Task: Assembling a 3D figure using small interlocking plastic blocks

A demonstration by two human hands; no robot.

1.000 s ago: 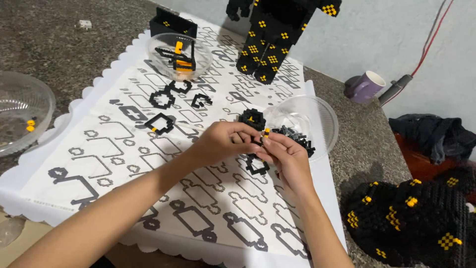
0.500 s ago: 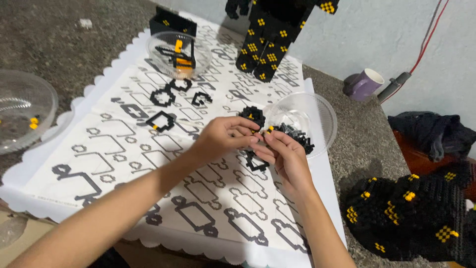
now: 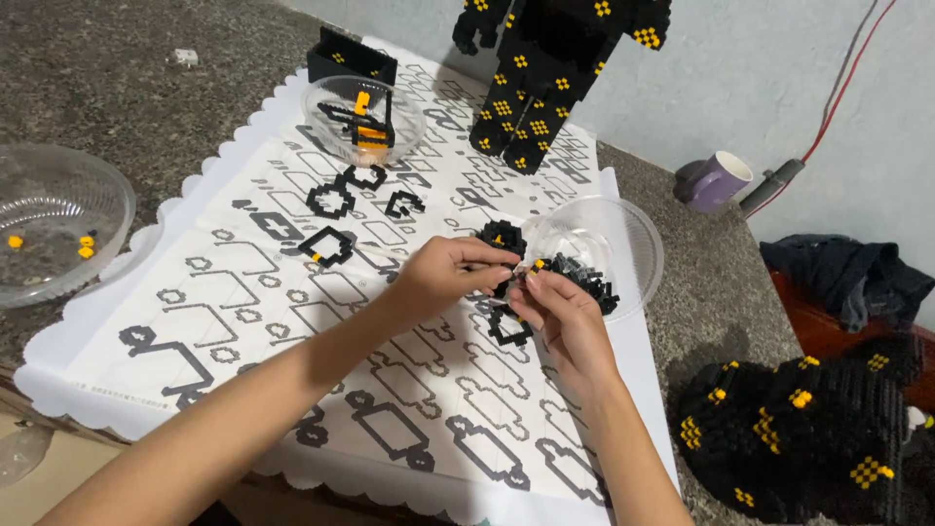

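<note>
Black block pieces point(image 3: 503, 237) sit pinched between the left hand point(image 3: 446, 276) and right hand point(image 3: 562, 310), both grips clamped on them, above the patterned paper sheet point(image 3: 292, 321) near the desk's right edge, touching the clear bowl point(image 3: 623, 244).

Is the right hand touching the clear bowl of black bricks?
Cannot tell. In the head view, the right hand overlaps the near rim of the clear bowl; neither contact nor gap shows plainly.
</note>
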